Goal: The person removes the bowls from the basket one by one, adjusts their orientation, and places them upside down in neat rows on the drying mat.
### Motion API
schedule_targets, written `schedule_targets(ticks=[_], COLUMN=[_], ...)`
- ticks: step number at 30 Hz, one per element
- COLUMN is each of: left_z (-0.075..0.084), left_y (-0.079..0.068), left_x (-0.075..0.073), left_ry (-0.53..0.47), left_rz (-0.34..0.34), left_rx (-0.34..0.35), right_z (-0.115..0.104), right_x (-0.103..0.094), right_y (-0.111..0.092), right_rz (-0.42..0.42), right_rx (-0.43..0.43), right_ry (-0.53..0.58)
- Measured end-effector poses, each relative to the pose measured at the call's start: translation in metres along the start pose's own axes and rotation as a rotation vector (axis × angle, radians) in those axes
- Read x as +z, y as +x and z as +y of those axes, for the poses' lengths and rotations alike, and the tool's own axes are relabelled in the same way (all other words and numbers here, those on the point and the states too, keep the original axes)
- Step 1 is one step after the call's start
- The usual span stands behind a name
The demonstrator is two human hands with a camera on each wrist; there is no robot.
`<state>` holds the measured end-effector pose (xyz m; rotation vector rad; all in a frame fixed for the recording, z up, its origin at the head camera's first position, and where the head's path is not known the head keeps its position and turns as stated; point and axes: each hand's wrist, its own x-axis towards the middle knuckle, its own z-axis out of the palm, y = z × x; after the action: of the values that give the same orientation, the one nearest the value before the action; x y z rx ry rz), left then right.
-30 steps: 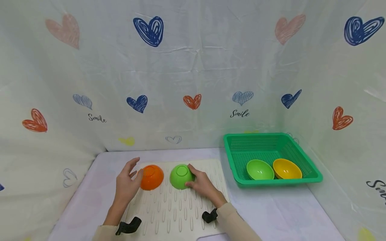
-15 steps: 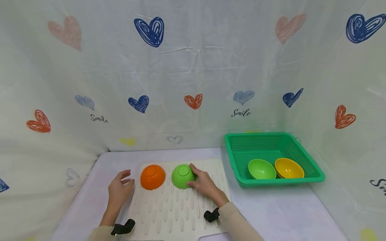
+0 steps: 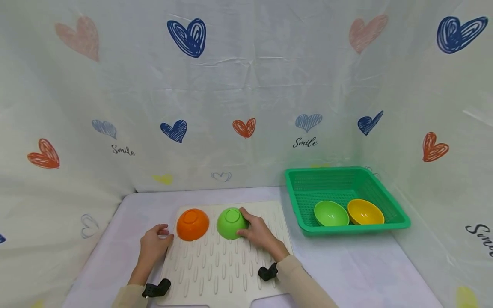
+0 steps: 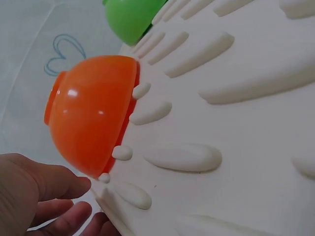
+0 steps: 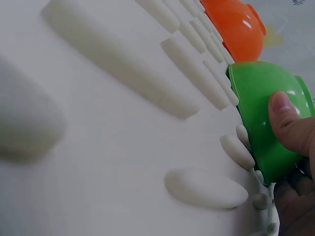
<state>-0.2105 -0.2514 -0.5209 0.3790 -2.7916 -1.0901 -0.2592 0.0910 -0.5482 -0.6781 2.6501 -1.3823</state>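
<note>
Two upside-down bowls sit on a white ridged draining board [image 3: 223, 273]: an orange bowl [image 3: 193, 224] on the left and a green bowl [image 3: 232, 223] beside it. My right hand [image 3: 262, 233] holds the green bowl by its right side. In the right wrist view the thumb [image 5: 283, 105] presses on its wall, while the other fingers are partly hidden below. My left hand [image 3: 153, 246] is at the board's left edge, close to the orange bowl. The left wrist view shows its loosely bent fingers [image 4: 69, 219] by that edge, apart from the bowl; whether they touch the board is unclear.
At the back right stands a green plastic basket [image 3: 348, 230]. Inside it, upright, are a light green bowl [image 3: 331, 214] and a yellow bowl [image 3: 366, 212]. A white curtain [image 3: 246, 85] printed with hearts encloses the table [image 3: 346, 269] at the back and sides.
My left hand has drawn back from the orange bowl, leftward and down to the board's edge. The right hand stays on the green bowl, and both bowls keep their places.
</note>
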Motion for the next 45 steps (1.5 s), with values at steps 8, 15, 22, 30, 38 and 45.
schedule_targets(ticks=[8, 15, 22, 30, 38, 45], left_z=[0.0, 0.002, 0.002, -0.001, -0.002, -0.003], left_y=[0.006, 0.012, 0.014, 0.015, 0.016, 0.014], left_x=[-0.001, -0.007, -0.016, -0.017, -0.015, -0.011], left_ry=[0.047, 0.077, 0.045, -0.001, -0.019, -0.049], left_rz=[-0.042, -0.123, -0.163, -0.169, -0.175, -0.179], left_rx=[-0.02, -0.08, -0.111, -0.116, -0.125, -0.134], right_z=[0.0, -0.012, -0.044, -0.069, -0.052, -0.013], right_x=[-0.002, -0.017, -0.055, -0.12, -0.191, -0.243], right_y=[0.0, 0.005, 0.015, 0.024, 0.029, 0.015], right_rz=[-0.009, -0.077, -0.027, 0.071, 0.111, 0.08], right_rx=[-0.004, -0.019, -0.056, -0.09, -0.012, 0.078], right_ry=[-0.033, -0.135, -0.147, -0.145, -0.15, -0.164])
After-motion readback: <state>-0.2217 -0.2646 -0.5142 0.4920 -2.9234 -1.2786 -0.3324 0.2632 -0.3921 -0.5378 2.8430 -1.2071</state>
